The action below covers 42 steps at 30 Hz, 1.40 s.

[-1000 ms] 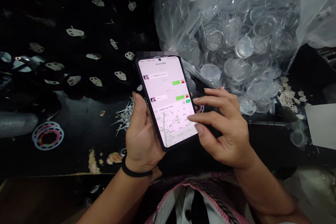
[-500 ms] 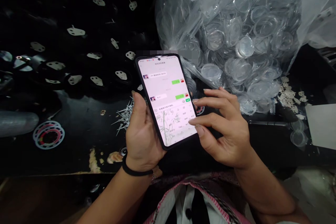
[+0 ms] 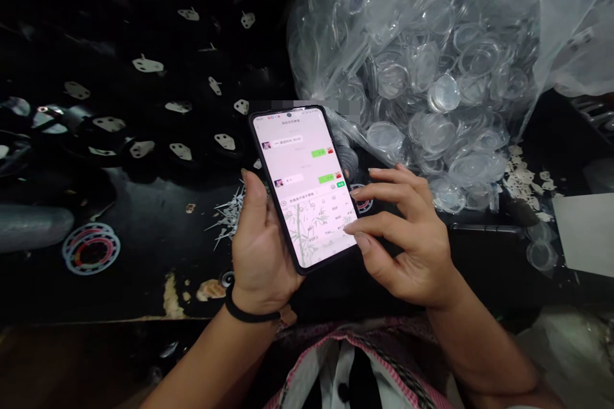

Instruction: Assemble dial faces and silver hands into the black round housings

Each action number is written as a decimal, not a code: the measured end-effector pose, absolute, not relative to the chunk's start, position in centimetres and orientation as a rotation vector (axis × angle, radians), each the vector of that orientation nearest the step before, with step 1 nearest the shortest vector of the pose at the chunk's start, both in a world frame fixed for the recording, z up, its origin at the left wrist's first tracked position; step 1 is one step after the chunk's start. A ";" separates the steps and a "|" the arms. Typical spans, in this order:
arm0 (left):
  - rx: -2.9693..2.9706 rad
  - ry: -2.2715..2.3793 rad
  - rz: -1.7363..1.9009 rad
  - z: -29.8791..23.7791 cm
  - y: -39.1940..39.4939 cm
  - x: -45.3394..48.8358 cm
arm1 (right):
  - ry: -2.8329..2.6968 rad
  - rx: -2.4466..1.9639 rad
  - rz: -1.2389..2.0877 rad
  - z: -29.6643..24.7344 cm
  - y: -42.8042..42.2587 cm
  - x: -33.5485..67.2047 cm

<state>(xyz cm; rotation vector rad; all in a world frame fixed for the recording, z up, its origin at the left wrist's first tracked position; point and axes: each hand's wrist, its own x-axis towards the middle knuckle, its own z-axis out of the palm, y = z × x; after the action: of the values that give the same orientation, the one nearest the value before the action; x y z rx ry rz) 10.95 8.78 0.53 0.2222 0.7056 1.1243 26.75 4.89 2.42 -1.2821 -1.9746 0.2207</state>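
My left hand point(image 3: 259, 249) is wrapped round a black smartphone point(image 3: 304, 185), whose lit screen shows a chat and an on-screen keyboard. It holds the phone tilted above a dark worktable point(image 3: 144, 249). A black band circles the left wrist. My right hand point(image 3: 403, 236) hovers at the phone's right edge with its fingers spread and slightly bent; the index and middle fingertips touch the keyboard area and hold nothing.
A large clear plastic bag point(image 3: 432, 64) of several transparent round lids lies behind the phone. White die-cut pieces point(image 3: 146, 65) dot the dark surface at left. A coloured ring sticker point(image 3: 91, 248), white scrap slivers point(image 3: 230, 214) and a white sheet point(image 3: 585, 233) lie around.
The view shifted slightly, so the phone and hands sit a little lower in frame. The right fingertips keep moving over the keyboard; the left hand's grip is unchanged.
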 end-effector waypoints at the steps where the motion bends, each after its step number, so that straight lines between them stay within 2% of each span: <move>1: 0.224 0.703 1.128 0.5 8.8 11.0 | -1.981 -1.281 0.218 2.4 4.9 26.8; 42: 0.211 0.623 1.096 0.4 8.7 10.7 | -1.959 -1.407 0.185 1.8 5.1 26.8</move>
<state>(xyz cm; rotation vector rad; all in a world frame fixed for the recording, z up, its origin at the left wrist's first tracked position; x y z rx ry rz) 10.66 8.71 0.41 0.2113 0.6234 1.0963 26.81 5.10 1.79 -1.4069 -1.9588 0.1850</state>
